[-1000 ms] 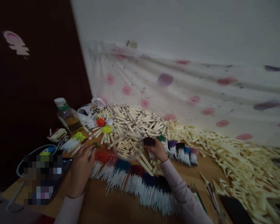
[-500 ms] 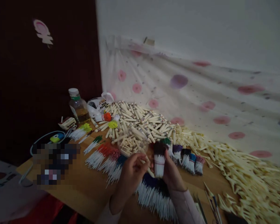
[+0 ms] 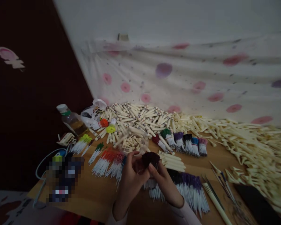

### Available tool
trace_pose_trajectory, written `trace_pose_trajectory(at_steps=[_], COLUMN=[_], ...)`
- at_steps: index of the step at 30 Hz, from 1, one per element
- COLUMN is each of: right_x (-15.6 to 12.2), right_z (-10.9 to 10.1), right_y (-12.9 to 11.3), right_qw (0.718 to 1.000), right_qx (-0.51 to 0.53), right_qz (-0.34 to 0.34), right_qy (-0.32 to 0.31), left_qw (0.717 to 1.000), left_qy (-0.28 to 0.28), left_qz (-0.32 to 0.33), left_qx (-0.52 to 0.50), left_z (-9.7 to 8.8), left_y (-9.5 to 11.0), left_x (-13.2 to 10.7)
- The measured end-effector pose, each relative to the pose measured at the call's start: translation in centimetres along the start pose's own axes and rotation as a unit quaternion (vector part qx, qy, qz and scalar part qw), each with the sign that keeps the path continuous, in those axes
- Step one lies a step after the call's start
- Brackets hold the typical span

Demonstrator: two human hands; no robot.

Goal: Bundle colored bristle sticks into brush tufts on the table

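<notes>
My left hand (image 3: 131, 176) and my right hand (image 3: 165, 184) are closed together on a bundle of dark-tipped white sticks (image 3: 150, 158), held upright over the wooden table (image 3: 96, 195) with its tips toward me. Rows of white sticks with coloured tips (image 3: 189, 190) lie fanned out under and beside my hands. Just beyond my fingers stands a clear round bowl of cream pieces (image 3: 132, 144). Small upright bundles with coloured tips (image 3: 188, 144) line up behind it to the right.
A big heap of cream handles (image 3: 140, 118) and loose cream parts (image 3: 253, 147) covers the back and right of the table, against a spotted cloth (image 3: 189, 78). A bottle (image 3: 71, 118), a white bag (image 3: 93, 111) and a cable (image 3: 41, 162) sit at the left.
My right hand lifted the dark-tipped bundle off the table and my left hand came over from the left to join it. The bundle has tipped toward me and my view swung.
</notes>
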State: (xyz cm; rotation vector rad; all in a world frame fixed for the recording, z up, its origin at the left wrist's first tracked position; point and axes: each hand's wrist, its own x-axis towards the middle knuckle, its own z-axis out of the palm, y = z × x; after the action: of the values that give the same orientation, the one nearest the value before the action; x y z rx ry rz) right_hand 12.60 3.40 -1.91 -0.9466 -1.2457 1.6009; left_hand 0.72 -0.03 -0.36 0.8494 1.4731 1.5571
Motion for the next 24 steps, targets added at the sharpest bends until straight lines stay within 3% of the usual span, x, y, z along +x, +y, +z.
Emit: trace_pose_trajectory(at_steps=[4, 12, 24], right_x=[-0.5, -0.1, 0.1], right_z=[0.4, 0.3, 0.6], right_y=[0.5, 2.1, 1.7], right_qw=[0.999, 0.995, 0.988], right_qx=[0.013, -0.008, -0.062], right_qz=[0.021, 0.021, -0.012], right_qy=[0.043, 0.094, 0.141], left_qw=[1.000, 0.986, 0.981], left_qy=[0.009, 0.019, 0.013], left_qz=[-0.005, -0.057, -0.083], left_qx=[-0.014, -0.158, -0.176], left_z=[0.3, 1.3, 1.2], left_y=[-0.5, -0.9, -2.3], left_x=[-0.2, 0.0, 0.1])
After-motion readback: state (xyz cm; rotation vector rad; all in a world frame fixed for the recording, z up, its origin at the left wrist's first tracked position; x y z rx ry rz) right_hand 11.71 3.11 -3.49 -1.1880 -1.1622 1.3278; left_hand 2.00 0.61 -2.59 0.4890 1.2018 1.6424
